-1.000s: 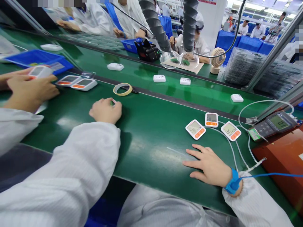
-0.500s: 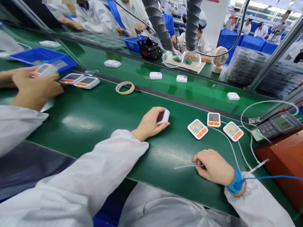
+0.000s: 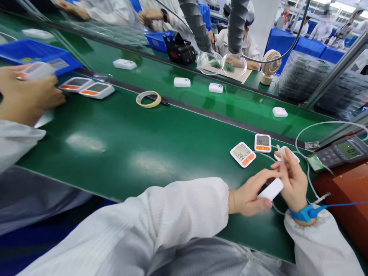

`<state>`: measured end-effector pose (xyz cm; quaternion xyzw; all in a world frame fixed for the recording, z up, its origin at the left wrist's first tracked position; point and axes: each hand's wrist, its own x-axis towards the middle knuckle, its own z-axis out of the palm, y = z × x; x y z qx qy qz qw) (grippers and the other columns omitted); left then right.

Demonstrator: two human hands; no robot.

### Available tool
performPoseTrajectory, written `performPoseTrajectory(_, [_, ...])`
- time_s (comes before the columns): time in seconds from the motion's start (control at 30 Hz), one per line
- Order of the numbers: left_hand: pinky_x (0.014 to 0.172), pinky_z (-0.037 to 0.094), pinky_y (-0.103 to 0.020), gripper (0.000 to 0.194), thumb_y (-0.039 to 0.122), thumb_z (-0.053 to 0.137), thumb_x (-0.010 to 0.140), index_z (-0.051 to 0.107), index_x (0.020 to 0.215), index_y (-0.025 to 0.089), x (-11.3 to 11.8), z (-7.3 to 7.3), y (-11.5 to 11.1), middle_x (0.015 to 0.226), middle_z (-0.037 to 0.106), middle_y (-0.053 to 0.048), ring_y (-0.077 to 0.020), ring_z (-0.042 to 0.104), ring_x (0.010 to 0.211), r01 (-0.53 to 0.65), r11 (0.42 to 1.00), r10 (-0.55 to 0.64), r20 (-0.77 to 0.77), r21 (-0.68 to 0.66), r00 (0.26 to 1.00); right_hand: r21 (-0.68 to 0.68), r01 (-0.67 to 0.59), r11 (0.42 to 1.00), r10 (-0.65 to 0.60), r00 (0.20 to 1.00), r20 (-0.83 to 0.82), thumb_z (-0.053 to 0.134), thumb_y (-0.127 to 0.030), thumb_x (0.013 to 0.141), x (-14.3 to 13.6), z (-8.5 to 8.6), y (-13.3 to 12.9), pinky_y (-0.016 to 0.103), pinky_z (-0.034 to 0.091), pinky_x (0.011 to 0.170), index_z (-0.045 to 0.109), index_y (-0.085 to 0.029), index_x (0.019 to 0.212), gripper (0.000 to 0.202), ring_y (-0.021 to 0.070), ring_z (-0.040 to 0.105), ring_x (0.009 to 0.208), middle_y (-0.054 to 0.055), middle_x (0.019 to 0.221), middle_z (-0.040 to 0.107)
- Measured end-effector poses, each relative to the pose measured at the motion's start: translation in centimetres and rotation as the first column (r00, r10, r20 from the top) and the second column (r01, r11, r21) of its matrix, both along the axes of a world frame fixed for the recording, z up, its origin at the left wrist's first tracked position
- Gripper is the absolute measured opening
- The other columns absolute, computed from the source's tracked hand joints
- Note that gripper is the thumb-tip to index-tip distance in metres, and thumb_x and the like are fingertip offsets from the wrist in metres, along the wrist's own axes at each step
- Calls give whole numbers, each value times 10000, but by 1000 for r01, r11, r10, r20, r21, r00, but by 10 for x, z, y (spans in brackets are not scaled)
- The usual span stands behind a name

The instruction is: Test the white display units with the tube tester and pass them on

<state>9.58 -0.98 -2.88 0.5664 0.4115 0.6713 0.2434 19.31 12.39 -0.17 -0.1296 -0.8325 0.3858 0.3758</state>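
My left hand (image 3: 251,195) is closed around a small white digital monitor (image 3: 271,189), tilted, with its screen side mostly hidden. Right beside it, the fingers of my right hand (image 3: 294,182) are bent over the monitor's far end. A thin clear tube (image 3: 278,148) pokes up from between those fingers. A blue strap (image 3: 306,212) with a cord circles my right wrist. Beyond my hands lie a monitor reading 394 (image 3: 243,155) and another monitor (image 3: 262,143), both with orange buttons. A third monitor (image 3: 296,156) is partly covered by my right hand.
At right, a grey pressure meter (image 3: 339,153) rests by an orange-brown box (image 3: 345,195), with tubes looping around. A tape roll (image 3: 140,102) lies near the dividing rail. A co-worker's hands (image 3: 31,92) hold a monitor at left, near a blue tray (image 3: 66,63). White units (image 3: 182,82) sit on the far belt.
My left hand has carried the monitor rightward to my right hand. My right hand has risen to meet it, bringing the tube up from the bench. The view has shifted slightly.
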Motion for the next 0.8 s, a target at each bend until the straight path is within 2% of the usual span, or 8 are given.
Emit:
performPoseTrajectory(0.07, [786,511,-381,630,646,512,894,467,1344,208,4,1,0,1112,587,-135,-246,616,909,96,993,-77,248,-66,966,66,77,995,-75,996,-38,474,-191,990,1,4,0,386,557,786,641,-273,1300,362,187,671,853,62,1071,688])
performPoseTrajectory(0.1, [759,512,-364,620,649,539,882,487,1321,214,4,1,1,1095,593,-123,-236,627,882,136,986,-90,386,-94,918,98,112,989,-107,993,-60,482,-189,983,2,7,-1,390,546,792,684,-265,1232,329,196,662,870,60,1030,683])
performPoseTrajectory(0.17, [719,516,-346,614,667,590,842,526,1258,221,-1,-1,5,1051,613,-101,-224,646,828,196,971,-63,636,-140,769,154,128,980,-115,989,-89,544,-199,957,2,11,-2,379,534,775,724,-246,1114,244,207,652,879,59,980,676])
performPoseTrajectory(0.27, [684,504,-312,577,674,627,803,591,1133,202,-6,-5,16,927,650,-64,-187,633,741,247,957,-4,850,-149,527,256,-13,967,16,1000,-9,673,-216,895,1,12,-6,315,510,632,718,-236,957,79,185,632,766,44,883,674])
performPoseTrajectory(0.33, [719,491,-292,516,633,651,806,632,1054,180,-6,-6,22,884,664,-51,-173,623,760,263,954,10,895,-142,446,295,-142,945,119,988,95,689,-230,894,-1,12,-8,299,498,588,698,-235,894,10,178,629,724,34,827,671])
performPoseTrajectory(0.47, [748,466,-279,469,587,670,814,660,1015,164,-3,-1,21,844,669,-34,-164,614,779,282,948,21,913,-148,408,311,-252,916,200,961,189,627,-229,946,-2,16,-10,321,527,660,667,-233,903,60,189,656,758,28,801,681])
performPoseTrajectory(0.7, [670,474,-290,619,657,750,690,626,1061,178,-3,5,19,824,655,-20,-163,605,701,277,942,71,919,-190,388,376,-377,846,286,918,276,582,-105,963,3,34,3,321,511,733,647,-220,1079,175,173,642,808,31,899,705])
performPoseTrajectory(0.8, [687,469,-284,631,669,744,690,620,1061,174,-3,4,20,857,654,-29,-157,594,728,257,942,96,908,-215,407,407,-386,828,287,915,283,618,-117,947,2,34,6,319,492,712,654,-211,1057,149,172,617,796,35,902,692])
